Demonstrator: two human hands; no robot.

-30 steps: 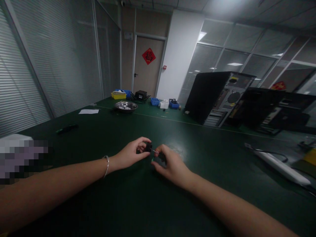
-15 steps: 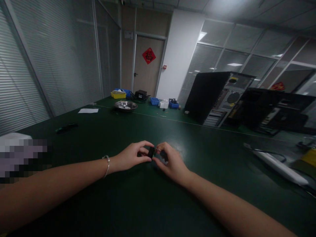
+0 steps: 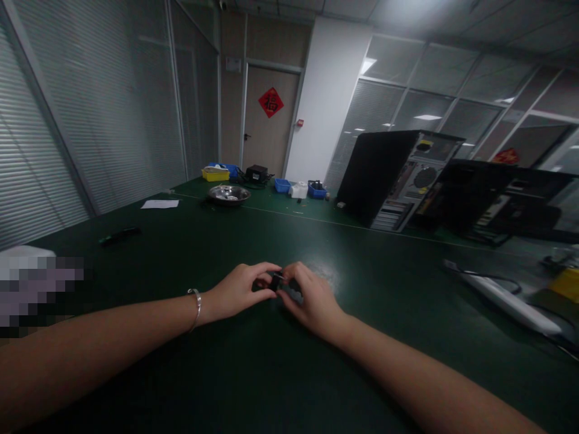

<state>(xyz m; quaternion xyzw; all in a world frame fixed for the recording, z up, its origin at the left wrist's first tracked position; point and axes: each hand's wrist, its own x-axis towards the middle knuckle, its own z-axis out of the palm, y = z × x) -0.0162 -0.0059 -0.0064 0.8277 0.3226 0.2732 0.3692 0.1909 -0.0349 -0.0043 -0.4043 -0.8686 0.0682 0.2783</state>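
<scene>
Between thumb and fingers my left hand (image 3: 239, 288) grips a small black block-shaped part (image 3: 275, 281) just above the green table (image 3: 217, 367). A silver bracelet (image 3: 196, 306) circles the left wrist. From the other side my right hand (image 3: 313, 295) meets the part, thumb and index finger curled against its right edge. Whatever the right fingertips pinch is too small and dark to make out. The fingers of both hands cover much of the part.
A steel bowl (image 3: 228, 194) with small pieces stands farther back, near a paper sheet (image 3: 160, 204) and blue bins (image 3: 283, 185). A black computer tower (image 3: 384, 175) is at the back right. At the right lies a white power strip (image 3: 511, 301); a dark tool-like object (image 3: 119, 235) lies left.
The right fingers have closed in on the black part, covering more of its right side. The whole view has shifted very slightly.
</scene>
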